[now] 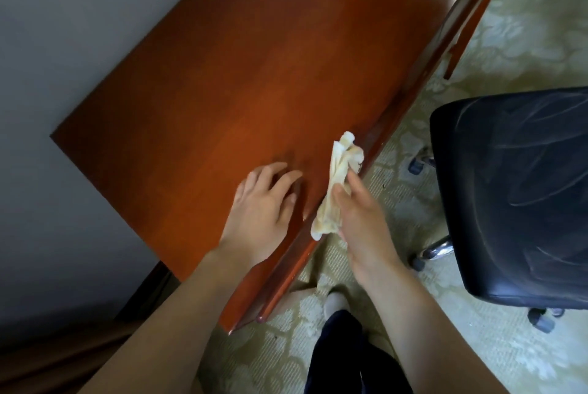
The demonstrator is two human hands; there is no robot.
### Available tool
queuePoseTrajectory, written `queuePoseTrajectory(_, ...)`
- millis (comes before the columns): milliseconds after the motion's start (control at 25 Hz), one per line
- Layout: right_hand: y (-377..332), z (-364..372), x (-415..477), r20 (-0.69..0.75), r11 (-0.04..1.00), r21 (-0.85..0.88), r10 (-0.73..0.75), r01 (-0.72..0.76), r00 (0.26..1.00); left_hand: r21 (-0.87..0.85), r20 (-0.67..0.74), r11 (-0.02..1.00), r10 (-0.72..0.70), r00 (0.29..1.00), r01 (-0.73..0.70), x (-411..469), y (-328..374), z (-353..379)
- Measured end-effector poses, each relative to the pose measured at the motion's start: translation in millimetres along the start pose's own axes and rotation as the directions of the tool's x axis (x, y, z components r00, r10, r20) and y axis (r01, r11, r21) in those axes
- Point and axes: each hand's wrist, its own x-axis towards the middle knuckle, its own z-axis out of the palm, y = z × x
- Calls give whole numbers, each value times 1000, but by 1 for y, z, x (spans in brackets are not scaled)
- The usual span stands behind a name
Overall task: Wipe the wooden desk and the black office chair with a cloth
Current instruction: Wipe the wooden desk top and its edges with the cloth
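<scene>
Left hand (264,202) flat, right hand (361,218) curled.

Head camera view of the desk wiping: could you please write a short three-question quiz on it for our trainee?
1. Fill in: the black office chair stands on the person's ___ side.
2. True or false: the left hand grips the cloth.
3. The left hand rests on: A) the cloth, B) the wooden desk, C) the chair.
Key: 1 right; 2 false, the right hand grips it; 3 B.
</scene>
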Motion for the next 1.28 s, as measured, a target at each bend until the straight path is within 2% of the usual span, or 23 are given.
queuePoseTrajectory(120,-10,-19,12,-1,1000,11,12,-12,1000,-117,-4,991,68,998,-68,57,27,-6)
queuePoseTrajectory(200,-20,-42,28,-61,997,59,-44,48,997,-141,26,982,127,992,-122,93,39,-5)
queuePoseTrajectory(360,-35,-79,80,-218,979,34,-190,202,957,-82,131,980,189,973,-180,145,60,7)
queuePoseTrajectory(480,-37,-90,132,-252,971,-22,-235,237,939,12,196,972,229,954,-235,179,78,20)
queuePoseTrajectory(640,-51,-97,194,-219,967,38,-238,252,946,148,191,961,205,960,-235,221,90,28)
queuePoseTrajectory(760,-51,-100,209,-213,970,45,-226,241,950,126,126,969,197,972,-213,229,90,34)
queuePoseTrajectory(920,-12,-83,168,-145,983,-17,-181,181,973,181,44,955,232,972,-236,227,89,39)
queuePoseTrajectory(1080,12,-63,111,-30,984,-100,-152,149,988,257,62,926,271,961,-278,229,86,35)
queuePoseTrajectory(1280,10,-63,116,-45,971,-182,-166,156,985,246,90,935,242,966,-257,229,86,40)
